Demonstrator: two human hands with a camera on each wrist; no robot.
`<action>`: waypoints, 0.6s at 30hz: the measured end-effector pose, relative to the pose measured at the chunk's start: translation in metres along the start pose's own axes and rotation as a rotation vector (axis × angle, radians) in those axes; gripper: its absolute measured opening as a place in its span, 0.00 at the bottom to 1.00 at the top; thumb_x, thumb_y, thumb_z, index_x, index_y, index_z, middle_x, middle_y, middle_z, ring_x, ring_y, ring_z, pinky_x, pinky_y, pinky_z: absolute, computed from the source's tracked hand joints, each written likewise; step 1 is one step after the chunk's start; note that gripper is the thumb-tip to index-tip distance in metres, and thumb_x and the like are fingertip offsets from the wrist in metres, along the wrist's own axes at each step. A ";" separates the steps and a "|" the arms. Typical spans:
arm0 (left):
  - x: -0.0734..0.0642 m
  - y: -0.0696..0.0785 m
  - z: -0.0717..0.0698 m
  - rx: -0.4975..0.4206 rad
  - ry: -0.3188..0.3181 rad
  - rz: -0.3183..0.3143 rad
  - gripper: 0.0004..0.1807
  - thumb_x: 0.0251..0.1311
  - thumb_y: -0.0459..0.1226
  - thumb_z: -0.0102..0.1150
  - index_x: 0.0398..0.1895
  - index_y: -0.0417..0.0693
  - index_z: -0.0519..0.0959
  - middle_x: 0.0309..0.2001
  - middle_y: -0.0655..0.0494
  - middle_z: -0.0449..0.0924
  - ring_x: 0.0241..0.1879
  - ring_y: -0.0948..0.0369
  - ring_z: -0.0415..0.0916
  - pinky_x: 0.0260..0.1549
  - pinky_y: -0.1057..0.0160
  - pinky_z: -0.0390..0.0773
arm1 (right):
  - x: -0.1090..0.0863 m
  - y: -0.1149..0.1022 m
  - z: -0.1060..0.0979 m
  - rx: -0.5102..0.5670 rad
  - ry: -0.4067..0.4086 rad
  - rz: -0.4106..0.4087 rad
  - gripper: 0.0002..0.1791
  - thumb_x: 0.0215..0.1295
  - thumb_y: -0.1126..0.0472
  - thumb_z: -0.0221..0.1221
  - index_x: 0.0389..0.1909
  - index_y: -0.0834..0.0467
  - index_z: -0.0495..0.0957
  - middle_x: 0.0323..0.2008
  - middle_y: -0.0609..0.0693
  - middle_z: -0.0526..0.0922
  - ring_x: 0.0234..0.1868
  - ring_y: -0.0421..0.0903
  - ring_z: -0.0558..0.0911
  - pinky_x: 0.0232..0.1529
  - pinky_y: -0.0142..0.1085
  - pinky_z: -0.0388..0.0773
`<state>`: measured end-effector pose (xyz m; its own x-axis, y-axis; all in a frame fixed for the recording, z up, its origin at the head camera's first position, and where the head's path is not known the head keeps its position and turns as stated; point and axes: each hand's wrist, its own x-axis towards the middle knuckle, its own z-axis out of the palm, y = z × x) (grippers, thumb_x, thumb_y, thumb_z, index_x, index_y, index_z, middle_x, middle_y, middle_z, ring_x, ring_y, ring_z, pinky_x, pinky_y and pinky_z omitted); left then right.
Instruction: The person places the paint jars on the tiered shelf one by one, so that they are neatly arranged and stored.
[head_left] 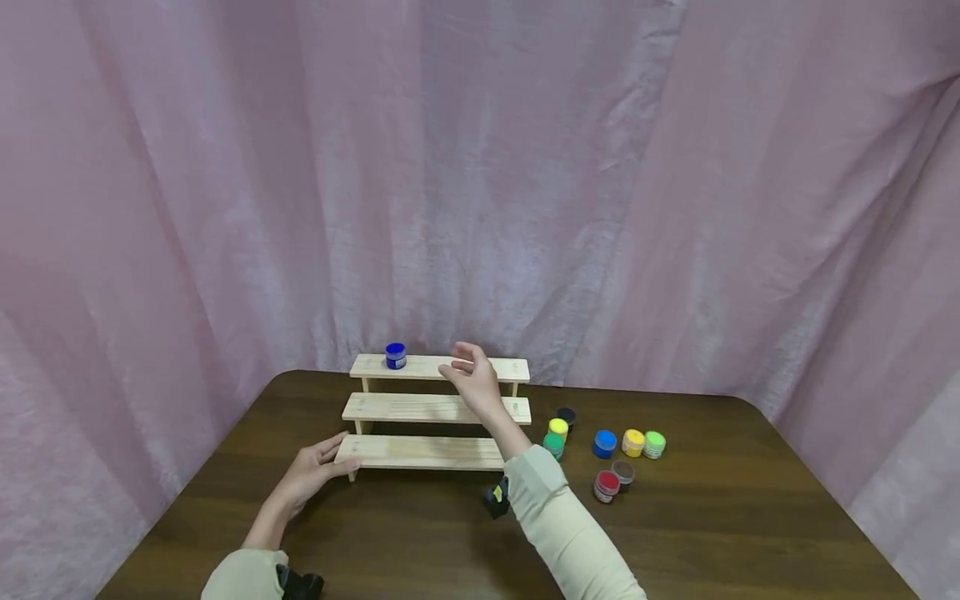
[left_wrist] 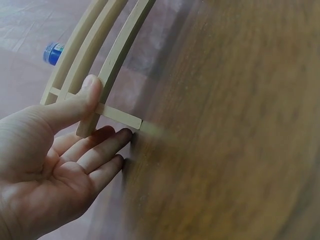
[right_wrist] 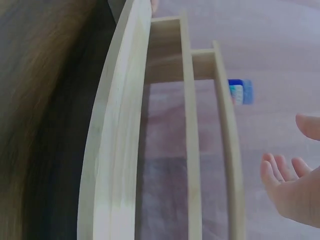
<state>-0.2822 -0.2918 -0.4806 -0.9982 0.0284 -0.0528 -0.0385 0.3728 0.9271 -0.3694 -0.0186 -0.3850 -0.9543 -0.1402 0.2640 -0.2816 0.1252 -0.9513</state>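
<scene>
A three-step wooden display rack [head_left: 420, 450] stands on the table. My left hand [head_left: 311, 475] grips the left end of its lowest step, the thumb [left_wrist: 90, 92] lying on the board and the fingers spread beside and below the end. On the left part of the top step sits a blue paint jar [head_left: 396, 356], also seen in the right wrist view past the boards. My right hand [head_left: 476, 387] hovers around the top step, to the right of that jar. Its fingers [right_wrist: 280, 170] are loosely bent, thumb apart, with nothing between them.
Right of the rack, several small paint jars stand on the brown table [head_left: 712, 500]: a blue one [head_left: 604, 444], a red one [head_left: 606, 486], a light green one [head_left: 655, 445], plus yellow, green and dark ones. A pink curtain [head_left: 480, 167] hangs behind the table.
</scene>
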 end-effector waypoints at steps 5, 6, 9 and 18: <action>0.001 0.001 -0.003 0.014 0.000 -0.005 0.43 0.63 0.42 0.64 0.74 0.33 0.54 0.68 0.32 0.61 0.69 0.41 0.62 0.68 0.39 0.59 | -0.017 -0.005 -0.027 -0.005 -0.014 -0.022 0.28 0.65 0.60 0.62 0.65 0.60 0.68 0.60 0.61 0.76 0.61 0.58 0.77 0.61 0.47 0.75; 0.001 0.002 -0.003 0.011 -0.001 -0.006 0.43 0.63 0.42 0.63 0.74 0.33 0.54 0.68 0.32 0.61 0.69 0.41 0.62 0.68 0.39 0.59 | -0.019 -0.006 -0.032 -0.011 -0.019 -0.026 0.28 0.65 0.60 0.62 0.65 0.60 0.68 0.60 0.61 0.77 0.60 0.58 0.76 0.61 0.47 0.75; 0.002 0.004 -0.003 0.007 0.000 -0.005 0.43 0.63 0.41 0.63 0.74 0.33 0.55 0.69 0.32 0.61 0.69 0.41 0.62 0.69 0.39 0.59 | -0.026 -0.006 -0.048 -0.033 -0.025 -0.038 0.27 0.66 0.60 0.62 0.64 0.60 0.69 0.58 0.61 0.77 0.59 0.59 0.77 0.60 0.49 0.76; 0.003 0.001 -0.007 0.016 -0.006 -0.033 0.44 0.62 0.43 0.64 0.75 0.35 0.54 0.69 0.34 0.59 0.72 0.40 0.56 0.69 0.38 0.56 | -0.046 0.011 -0.082 -0.102 -0.035 0.009 0.27 0.68 0.60 0.60 0.65 0.65 0.69 0.57 0.62 0.79 0.58 0.58 0.77 0.60 0.45 0.75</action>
<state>-0.2860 -0.2979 -0.4769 -0.9961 0.0213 -0.0859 -0.0709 0.3880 0.9189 -0.3363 0.0701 -0.3942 -0.9532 -0.1722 0.2485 -0.2838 0.2256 -0.9320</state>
